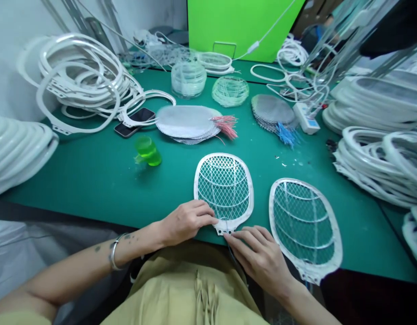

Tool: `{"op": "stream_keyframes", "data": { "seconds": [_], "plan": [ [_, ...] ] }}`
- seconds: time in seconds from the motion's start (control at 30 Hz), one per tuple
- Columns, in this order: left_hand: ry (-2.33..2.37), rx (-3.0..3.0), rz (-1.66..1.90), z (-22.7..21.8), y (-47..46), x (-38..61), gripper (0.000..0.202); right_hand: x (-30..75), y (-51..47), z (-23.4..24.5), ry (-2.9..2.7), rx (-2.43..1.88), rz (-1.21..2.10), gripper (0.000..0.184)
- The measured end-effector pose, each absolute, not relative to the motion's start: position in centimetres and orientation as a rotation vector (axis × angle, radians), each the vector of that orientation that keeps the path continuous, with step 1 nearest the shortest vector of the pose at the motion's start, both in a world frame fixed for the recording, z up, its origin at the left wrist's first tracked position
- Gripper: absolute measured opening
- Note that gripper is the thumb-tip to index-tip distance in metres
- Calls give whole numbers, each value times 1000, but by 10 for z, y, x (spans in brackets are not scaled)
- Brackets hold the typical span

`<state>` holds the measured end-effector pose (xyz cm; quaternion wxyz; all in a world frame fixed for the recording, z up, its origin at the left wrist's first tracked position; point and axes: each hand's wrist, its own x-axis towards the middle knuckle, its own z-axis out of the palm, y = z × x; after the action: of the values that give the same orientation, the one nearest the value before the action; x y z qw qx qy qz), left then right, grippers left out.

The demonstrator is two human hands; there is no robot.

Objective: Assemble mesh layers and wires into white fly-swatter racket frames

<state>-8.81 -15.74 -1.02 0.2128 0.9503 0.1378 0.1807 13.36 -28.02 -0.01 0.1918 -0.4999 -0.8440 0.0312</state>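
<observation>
In front of me on the green table lies a white mosquito-swatter racket head (pixel 251 192) with mesh and curved ribs, its neck toward me. My left hand (pixel 188 221) is closed at its lower left rim, thumb and forefinger beside the neck. My right hand (pixel 259 255) pinches at the neck's end by the small holes, where a thin wire appears to run down below the fingers. A second racket head (pixel 334 234) with mesh lies to the right of my right hand, its neck also toward me and a blue wire end below it.
Mesh sheets with red wires (pixel 186 122) and with blue wires (pixel 274 110) lie farther back. A green container (pixel 148 151) and phones (pixel 127 130) are at left. White frames pile up left (pixel 80 81) and right (pixel 374 158). A power strip (pixel 306 118) sits behind.
</observation>
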Motion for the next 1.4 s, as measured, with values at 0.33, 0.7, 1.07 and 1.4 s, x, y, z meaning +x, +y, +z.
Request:
{"op": "stream_keyframes", "data": {
  "seconds": [0.33, 0.7, 1.07, 1.4],
  "plan": [
    [374, 2691, 444, -9, -159, -87, 35, 133, -277, 3, -2346, -1399, 160, 22],
    [277, 2801, 358, -3, -154, -79, 32, 134, -275, 3, -2344, -1401, 206, 20],
    [282, 2819, 420, -1, -154, -81, 29, 136, -272, 6, -2346, -1388, 227, 21],
    [249, 2835, 414, 1, -152, -80, 27, 137, -270, 6, -2336, -1370, 272, 20]
  ]
}}
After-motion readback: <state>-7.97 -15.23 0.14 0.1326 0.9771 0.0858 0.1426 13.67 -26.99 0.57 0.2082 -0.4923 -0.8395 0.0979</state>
